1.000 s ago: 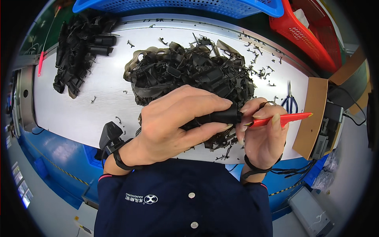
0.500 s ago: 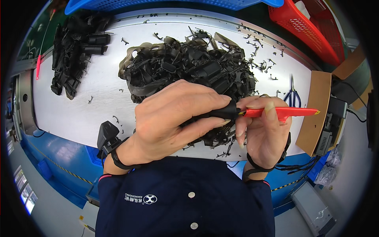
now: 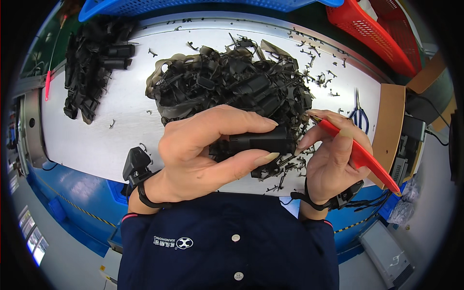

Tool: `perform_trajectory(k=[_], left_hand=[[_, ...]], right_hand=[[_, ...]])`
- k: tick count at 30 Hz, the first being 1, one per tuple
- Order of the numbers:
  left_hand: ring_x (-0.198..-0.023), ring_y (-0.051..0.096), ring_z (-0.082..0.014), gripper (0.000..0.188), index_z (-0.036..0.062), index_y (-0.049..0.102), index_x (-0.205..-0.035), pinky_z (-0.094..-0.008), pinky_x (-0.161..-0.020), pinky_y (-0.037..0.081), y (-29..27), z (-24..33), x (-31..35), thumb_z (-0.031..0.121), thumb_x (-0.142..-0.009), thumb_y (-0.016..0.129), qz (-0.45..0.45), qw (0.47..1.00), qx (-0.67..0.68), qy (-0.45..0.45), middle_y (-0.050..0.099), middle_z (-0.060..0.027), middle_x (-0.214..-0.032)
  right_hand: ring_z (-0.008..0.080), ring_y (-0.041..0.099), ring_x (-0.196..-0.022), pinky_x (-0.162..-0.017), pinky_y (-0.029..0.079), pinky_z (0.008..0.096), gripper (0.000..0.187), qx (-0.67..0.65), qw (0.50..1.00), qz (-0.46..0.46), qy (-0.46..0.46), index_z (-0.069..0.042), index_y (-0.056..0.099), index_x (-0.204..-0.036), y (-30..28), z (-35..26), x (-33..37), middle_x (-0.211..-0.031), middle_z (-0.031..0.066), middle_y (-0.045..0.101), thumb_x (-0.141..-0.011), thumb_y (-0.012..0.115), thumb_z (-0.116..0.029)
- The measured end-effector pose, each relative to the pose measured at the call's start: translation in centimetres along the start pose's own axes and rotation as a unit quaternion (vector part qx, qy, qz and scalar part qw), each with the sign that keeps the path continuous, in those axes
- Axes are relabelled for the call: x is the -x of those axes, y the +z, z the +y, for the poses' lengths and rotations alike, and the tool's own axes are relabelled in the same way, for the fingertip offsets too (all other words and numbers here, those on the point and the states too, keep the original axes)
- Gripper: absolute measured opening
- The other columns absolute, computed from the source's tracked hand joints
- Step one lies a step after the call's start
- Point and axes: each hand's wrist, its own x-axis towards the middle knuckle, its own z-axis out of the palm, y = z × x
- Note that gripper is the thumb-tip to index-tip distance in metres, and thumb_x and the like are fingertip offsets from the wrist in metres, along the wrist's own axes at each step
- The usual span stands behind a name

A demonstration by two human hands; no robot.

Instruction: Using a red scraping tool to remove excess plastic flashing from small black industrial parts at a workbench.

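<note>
Here's my left hand (image 3: 208, 150), thumb and forefinger pinching a black cylinder (image 3: 263, 141) over the near edge of the black heap (image 3: 217, 87). At that heap's right, my right hand (image 3: 331, 159) clasps a red-handled tool (image 3: 369, 162) between thumb and fingers, tip angled heapward. Farther right of the heap lie blue-handled snips (image 3: 358, 110); well left, a smaller black pile (image 3: 87, 63).

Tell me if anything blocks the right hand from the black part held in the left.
Nothing visible does. The left hand pinches the black part along its sides, leaving its right end uncovered. A fingertip of the right hand, which holds a red tool, is close beside that end; whether they touch is unclear.
</note>
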Motion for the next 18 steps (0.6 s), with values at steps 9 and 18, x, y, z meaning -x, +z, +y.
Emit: perform_trajectory(k=[9,18], left_hand=[[-0.09,0.051,-0.0079,0.046,-0.0037,0.044,-0.123,-0.0203,-0.078,0.039,-0.4,0.4,0.1,0.008,-0.083,0.062,-0.007,0.972,0.183,-0.149,0.058,-0.0099,-0.11],[-0.083,0.064,-0.0204,0.04,-0.0025,0.036,-0.129,-0.025,-0.064,0.056,-0.2,1.0,0.1,0.004,-0.091,0.048,-0.02,0.918,0.349,-0.187,0.054,-0.013,-0.103]], right_hand=[[0.0245,0.059,-0.054,-0.045,0.048,0.0284,0.024,-0.042,0.998,0.011,0.052,0.009,0.055,-0.098,0.4,-0.2,0.4,-0.08,0.024,0.059,-0.091,0.05,-0.014],[0.0305,0.064,-0.07,-0.062,0.055,0.0393,0.02,-0.216,0.973,0.048,0.07,0.008,0.057,-0.1,0.7,-0.5,1.0,-0.083,0.022,0.06,-0.084,0.056,-0.003]])
